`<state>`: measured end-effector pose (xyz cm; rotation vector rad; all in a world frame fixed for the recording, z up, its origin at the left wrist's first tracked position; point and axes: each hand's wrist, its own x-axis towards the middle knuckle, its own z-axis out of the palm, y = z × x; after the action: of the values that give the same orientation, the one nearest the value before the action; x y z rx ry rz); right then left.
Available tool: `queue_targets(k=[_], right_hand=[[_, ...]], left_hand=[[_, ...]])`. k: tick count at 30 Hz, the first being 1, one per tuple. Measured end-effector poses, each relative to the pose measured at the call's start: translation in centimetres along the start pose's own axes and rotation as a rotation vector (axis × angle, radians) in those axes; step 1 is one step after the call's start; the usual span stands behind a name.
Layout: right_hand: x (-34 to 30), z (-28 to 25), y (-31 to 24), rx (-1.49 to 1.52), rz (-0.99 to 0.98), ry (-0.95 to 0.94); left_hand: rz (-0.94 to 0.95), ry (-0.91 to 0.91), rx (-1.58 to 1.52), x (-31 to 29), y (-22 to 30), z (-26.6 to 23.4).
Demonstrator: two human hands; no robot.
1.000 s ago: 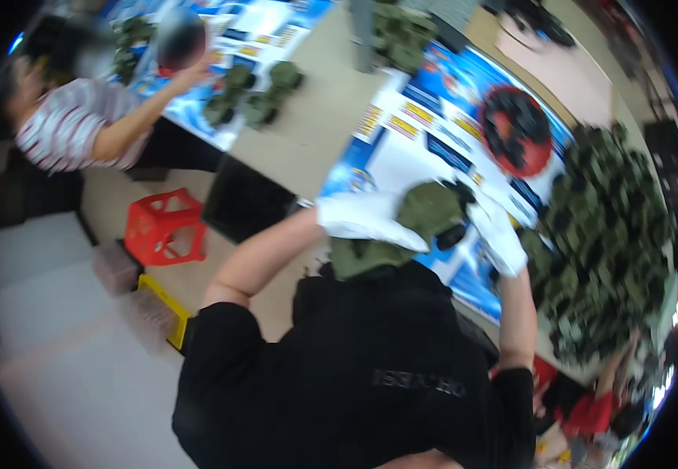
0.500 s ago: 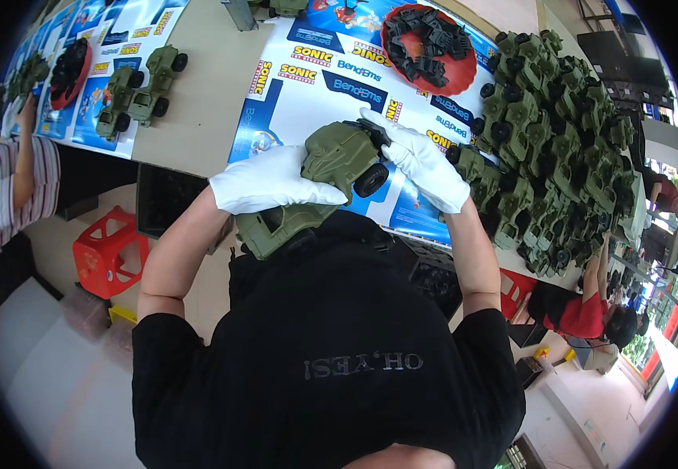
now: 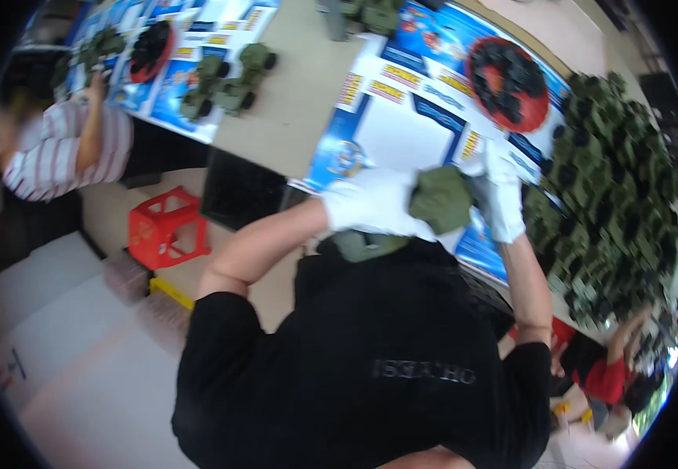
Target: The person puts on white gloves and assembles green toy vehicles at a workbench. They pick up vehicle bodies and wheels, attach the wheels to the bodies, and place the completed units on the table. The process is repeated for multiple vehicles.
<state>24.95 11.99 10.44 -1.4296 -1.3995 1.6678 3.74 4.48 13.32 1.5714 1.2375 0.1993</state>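
Note:
An olive-green toy truck [image 3: 440, 202] is held up close to my chest, above the table's near edge. My left hand [image 3: 374, 202], in a white glove, is wrapped round it from the left. Part of the truck's green body shows below that glove. At the truck's right end, my white-gloved right hand [image 3: 500, 199] is closed against it. Blur hides the exact grip of the right fingers and any small part between them. Beyond my hands, a red bowl [image 3: 540, 117] holds several black plastic parts [image 3: 503, 70].
Many green toy trucks [image 3: 612, 187] crowd the table's right side. Printed blue-and-white sheets [image 3: 397, 129] cover the tabletop ahead. Further left are two more green trucks [image 3: 237, 90] and a person in a striped shirt [image 3: 65, 152]. A red stool [image 3: 168, 227] stands on the floor at left.
The whole view has shifted, so the scene sits further right, and it is blurred. The truck has turned in my hands; its black wheel and the black part by my right fingers no longer show.

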Motion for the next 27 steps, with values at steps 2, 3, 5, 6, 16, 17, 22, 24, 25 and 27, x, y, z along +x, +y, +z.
queue_targets(k=[2,3,5,6,16,17,22,24,25,27], right_hand=[[0.3,1.2,0.9,0.091,-0.052,0.135],[0.5,1.1,1.7,0.104,-0.083,0.156],[-0.8,1.2,2.3,0.153,-0.1,-0.016],[-1.9,1.6,1.5,0.161,0.039,-0.1],[-8.6,2.3,3.0,0.283,0.202,-0.126],[-9.0,2.6,3.2,0.262,0.147,-0.092],[-8.7,3.4,5.1,0.244,-0.062,0.118],[-7.2,3.5,2.7,0.225,0.017,0.017],[-4.6,3.5,5.4,0.335,0.089,0.123],[-0.5,2.1,0.7,0.494,0.387,-0.154]], left_hand=[[-0.063,0.054,0.074,-0.2,1.3,0.3],[-0.03,0.104,0.081,-0.2,1.4,0.4],[0.068,0.191,0.275,-0.5,0.9,0.7],[0.12,0.178,0.349,-0.7,0.7,0.6],[0.366,0.281,0.661,-3.9,0.7,5.8],[0.357,0.276,0.67,-4.2,0.9,5.7],[0.395,0.313,0.723,-3.4,1.1,4.0],[0.333,0.247,0.612,-2.5,1.2,2.7],[0.28,0.158,0.506,-1.7,1.4,1.5],[0.173,0.217,0.166,1.0,0.9,1.4]])
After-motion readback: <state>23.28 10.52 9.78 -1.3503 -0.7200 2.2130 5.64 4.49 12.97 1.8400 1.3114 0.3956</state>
